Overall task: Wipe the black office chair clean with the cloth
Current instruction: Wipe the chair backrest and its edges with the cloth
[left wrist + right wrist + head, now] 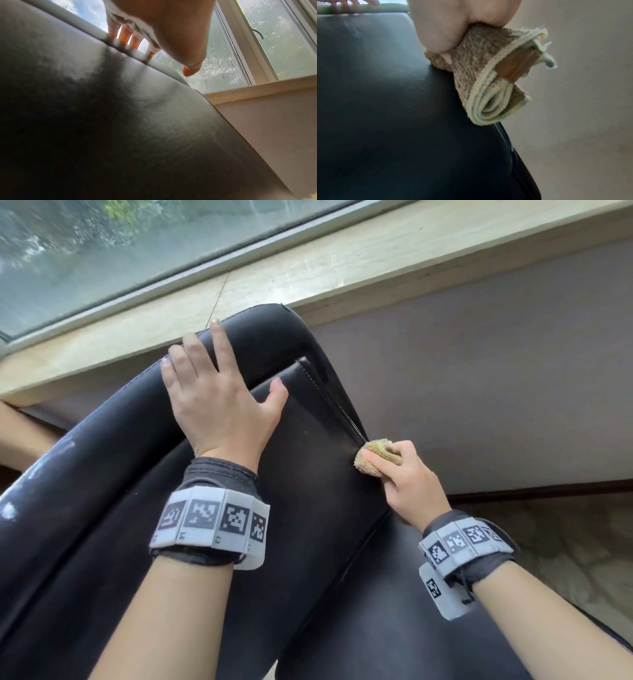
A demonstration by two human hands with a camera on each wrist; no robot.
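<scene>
The black office chair (308, 491) fills the middle of the head view, its leather backrest running up toward the window. My left hand (219, 395) lies flat on the top of the backrest with fingers spread; in the left wrist view its fingertips (123, 39) reach over the chair's (120, 121) upper edge. My right hand (404, 474) grips a folded tan cloth (375, 457) and presses it against the chair's right side seam. The right wrist view shows the rolled cloth (488, 81) bunched under my fist, touching the chair's (385, 108) edge.
A pale wooden window sill (308, 272) runs behind the chair under a wet window pane (102, 251). A grey-beige wall (496, 371) stands to the right, with patterned floor (565, 542) below it. White smudges mark the chair's left side (20, 494).
</scene>
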